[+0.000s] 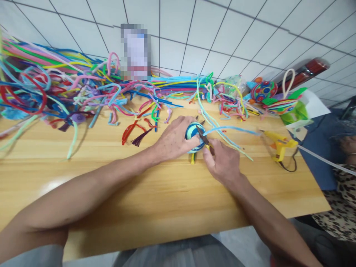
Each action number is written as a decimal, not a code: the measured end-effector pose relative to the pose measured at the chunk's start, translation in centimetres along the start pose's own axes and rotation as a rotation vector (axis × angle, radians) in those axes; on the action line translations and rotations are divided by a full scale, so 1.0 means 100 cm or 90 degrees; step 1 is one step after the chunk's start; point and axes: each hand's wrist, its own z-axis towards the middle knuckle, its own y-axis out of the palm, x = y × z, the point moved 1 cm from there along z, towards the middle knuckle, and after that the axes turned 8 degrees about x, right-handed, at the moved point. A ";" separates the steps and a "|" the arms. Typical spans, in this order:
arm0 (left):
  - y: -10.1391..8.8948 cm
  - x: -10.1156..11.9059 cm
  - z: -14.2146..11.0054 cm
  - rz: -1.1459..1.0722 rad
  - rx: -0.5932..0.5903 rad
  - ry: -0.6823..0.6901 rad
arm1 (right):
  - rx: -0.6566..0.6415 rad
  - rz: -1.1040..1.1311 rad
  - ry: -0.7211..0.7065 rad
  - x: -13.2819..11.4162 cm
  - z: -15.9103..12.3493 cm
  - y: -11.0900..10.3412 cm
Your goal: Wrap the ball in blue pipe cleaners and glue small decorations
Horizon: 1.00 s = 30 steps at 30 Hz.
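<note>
My left hand (pixel 175 139) is closed on a round coil of blue and pale green pipe cleaners (pixel 191 130), its thumb across the front. A short yellow and dark green piece (pixel 193 158) sticks out below the coil. In my right hand (pixel 222 157) is a pair of pliers (pixel 204 136) with dark jaws and yellow on the handle. The jaws lie at the coil's right side, where a light blue pipe cleaner (pixel 233 128) runs off to the right. Whether the jaws grip that strand I cannot tell.
A yellow glue gun (pixel 279 142) lies at the right with its cord. Tangled pipe cleaners (pixel 91 89) line the back of the table (pixel 139 200) against the tiled wall. A phone-like, blurred object (pixel 135 52) leans there. Another person's patterned sleeve (pixel 333 218) shows at far right.
</note>
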 end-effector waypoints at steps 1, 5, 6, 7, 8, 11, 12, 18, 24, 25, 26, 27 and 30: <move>0.000 0.000 0.000 0.003 0.002 -0.001 | 0.002 0.004 -0.002 0.001 0.000 0.000; 0.000 -0.001 0.000 -0.005 -0.002 -0.006 | -0.001 0.013 0.007 0.002 -0.001 0.002; 0.000 -0.001 0.000 -0.005 -0.004 -0.004 | 0.000 0.014 0.009 0.003 -0.001 0.003; 0.000 -0.001 0.000 -0.003 -0.003 0.000 | 0.002 0.015 0.009 0.003 -0.001 0.003; 0.000 0.000 0.000 -0.001 -0.002 0.004 | 0.003 0.016 0.006 0.004 -0.001 0.003; 0.000 0.000 -0.001 0.002 0.004 0.008 | 0.010 0.022 -0.012 0.004 -0.001 0.001; 0.000 0.000 -0.001 0.000 0.005 0.008 | 0.013 0.021 -0.013 0.004 -0.001 0.001; 0.000 0.001 -0.001 0.009 0.000 0.006 | 0.029 -0.011 -0.015 0.001 0.000 0.000; 0.001 -0.001 0.000 -0.010 0.003 0.002 | 0.032 -0.022 -0.020 -0.001 0.003 -0.003; 0.001 -0.002 0.000 -0.017 0.006 -0.004 | 0.021 -0.020 -0.016 -0.001 0.004 -0.003; 0.001 -0.003 0.001 -0.023 0.008 -0.009 | 0.009 -0.016 -0.011 -0.002 0.004 -0.003; 0.001 -0.003 0.001 -0.026 0.011 -0.013 | -0.001 -0.010 -0.007 -0.002 0.004 -0.004; 0.001 -0.004 0.001 -0.023 0.016 -0.008 | -0.005 0.003 -0.003 0.000 0.002 -0.007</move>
